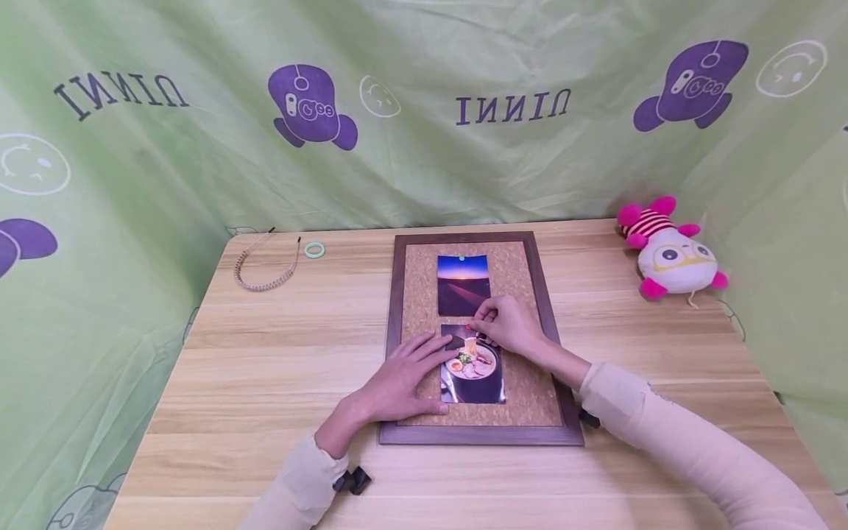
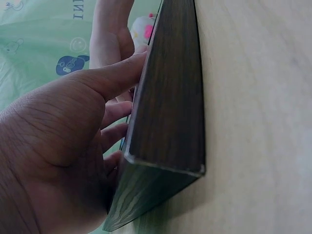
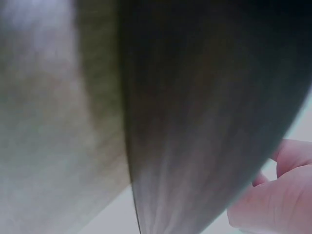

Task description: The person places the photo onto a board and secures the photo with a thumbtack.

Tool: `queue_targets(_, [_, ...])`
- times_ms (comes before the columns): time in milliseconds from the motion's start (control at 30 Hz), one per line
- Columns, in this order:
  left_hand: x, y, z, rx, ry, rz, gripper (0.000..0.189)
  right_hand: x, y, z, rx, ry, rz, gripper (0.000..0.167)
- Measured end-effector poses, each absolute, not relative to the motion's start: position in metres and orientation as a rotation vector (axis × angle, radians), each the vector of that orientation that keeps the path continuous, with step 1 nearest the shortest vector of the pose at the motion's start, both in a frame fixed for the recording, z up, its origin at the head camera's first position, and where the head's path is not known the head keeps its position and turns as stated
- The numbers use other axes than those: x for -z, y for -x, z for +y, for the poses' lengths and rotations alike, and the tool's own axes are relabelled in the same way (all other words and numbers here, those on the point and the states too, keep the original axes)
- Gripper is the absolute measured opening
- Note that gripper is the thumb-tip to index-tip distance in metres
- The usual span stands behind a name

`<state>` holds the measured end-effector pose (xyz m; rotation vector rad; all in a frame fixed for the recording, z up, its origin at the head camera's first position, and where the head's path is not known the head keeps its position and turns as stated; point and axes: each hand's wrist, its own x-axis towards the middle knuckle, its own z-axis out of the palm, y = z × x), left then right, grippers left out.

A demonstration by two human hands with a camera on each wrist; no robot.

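Note:
A cork board (image 1: 417,294) in a dark wooden frame lies on the table. Near its top, a sunset photo (image 1: 462,291) is fixed by a green push pin (image 1: 461,258). Below that lies a photo of a ramen bowl (image 1: 473,375). My left hand (image 1: 400,379) rests spread over the left side of the ramen photo and the cork, its fingers fairly straight. At that photo's top edge my right hand (image 1: 509,324) pinches a red push pin (image 1: 468,326) between thumb and finger. In the left wrist view, the frame's side (image 2: 168,97) stands beside my left palm.
On the table's back left lie a beaded headband (image 1: 265,285) and a mint-green ring (image 1: 314,250). A plush toy (image 1: 676,258) with pink limbs sits at the back right. Green printed curtains (image 1: 424,169) surround the table (image 1: 278,383).

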<state>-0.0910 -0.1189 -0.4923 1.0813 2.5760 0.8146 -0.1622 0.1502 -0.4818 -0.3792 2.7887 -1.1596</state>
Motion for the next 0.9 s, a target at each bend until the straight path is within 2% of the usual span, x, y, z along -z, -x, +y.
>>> queue_targets(500, [0.494, 0.091, -0.121, -0.83, -1.096, 2.581, 0.089, 0.469, 0.152, 0.162, 1.359, 0.392, 2.62, 0.008])
queue_targets(767, [0.494, 0.092, -0.121, -0.836, -1.112, 2.567, 0.091, 0.458, 0.143, 0.182, 1.43, 0.302, 2.577, 0.004])
queue_targets(900, [0.493, 0.094, -0.125, -0.925, -1.073, 2.495, 0.092, 0.454, 0.139, 0.196, 1.455, 0.259, 2.566, 0.01])
